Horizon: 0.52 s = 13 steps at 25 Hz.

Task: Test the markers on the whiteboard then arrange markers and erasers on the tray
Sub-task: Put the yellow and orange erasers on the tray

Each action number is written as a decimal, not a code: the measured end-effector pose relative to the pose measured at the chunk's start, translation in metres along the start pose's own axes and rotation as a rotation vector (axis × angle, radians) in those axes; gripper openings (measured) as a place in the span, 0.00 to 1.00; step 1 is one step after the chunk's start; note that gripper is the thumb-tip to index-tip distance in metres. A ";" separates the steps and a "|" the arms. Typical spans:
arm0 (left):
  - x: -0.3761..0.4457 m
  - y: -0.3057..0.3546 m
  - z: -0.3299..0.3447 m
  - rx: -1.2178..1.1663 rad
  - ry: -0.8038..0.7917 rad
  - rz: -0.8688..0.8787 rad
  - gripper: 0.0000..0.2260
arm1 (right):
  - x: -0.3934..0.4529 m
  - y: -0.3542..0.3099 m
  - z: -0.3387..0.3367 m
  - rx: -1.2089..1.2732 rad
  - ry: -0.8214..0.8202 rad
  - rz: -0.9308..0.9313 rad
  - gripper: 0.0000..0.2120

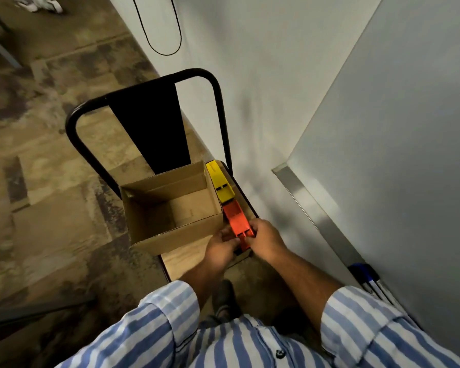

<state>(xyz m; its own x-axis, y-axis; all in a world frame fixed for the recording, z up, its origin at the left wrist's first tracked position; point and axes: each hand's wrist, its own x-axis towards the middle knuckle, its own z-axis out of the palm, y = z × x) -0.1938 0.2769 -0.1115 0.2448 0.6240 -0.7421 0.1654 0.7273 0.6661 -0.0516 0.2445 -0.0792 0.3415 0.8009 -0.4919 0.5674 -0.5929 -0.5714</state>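
Observation:
An orange plastic tray (237, 219) lies on a chair seat (181, 258) beside an open cardboard box (170, 205). A yellow tray (219, 181) lies just beyond it, end to end. My left hand (221, 248) and my right hand (264, 239) both grip the near end of the orange tray, fingers curled on its two sides. The whiteboard (398, 155) hangs on the wall at the right, with its metal ledge (314, 211) along the bottom. Markers (369, 281) with a blue part lie at the near end of the ledge.
The chair has a black tubular back (144, 86) and stands against the white wall (250, 75). A black cable loop (165, 49) hangs on the wall. Patterned carpet covers the floor at left. My shoe (225, 296) shows below the seat.

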 end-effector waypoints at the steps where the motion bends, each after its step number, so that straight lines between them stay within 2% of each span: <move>1: 0.000 0.000 0.005 -0.026 0.018 0.002 0.18 | 0.001 0.001 -0.001 0.048 -0.007 0.010 0.17; 4: -0.008 0.006 0.017 -0.047 0.095 0.048 0.19 | 0.000 0.005 -0.011 0.186 0.003 0.065 0.20; 7: -0.012 0.004 0.022 -0.108 0.099 0.057 0.16 | -0.003 0.013 -0.023 0.269 -0.031 0.055 0.20; 13: -0.019 -0.005 0.021 -0.181 0.017 0.080 0.18 | 0.003 0.005 -0.056 0.440 0.000 0.041 0.05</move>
<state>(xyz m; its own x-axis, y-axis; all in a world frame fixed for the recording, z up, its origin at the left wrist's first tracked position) -0.1793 0.2559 -0.0990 0.2336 0.6855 -0.6896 -0.0293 0.7138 0.6997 -0.0058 0.2483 -0.0471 0.3574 0.7760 -0.5197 0.1808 -0.6034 -0.7767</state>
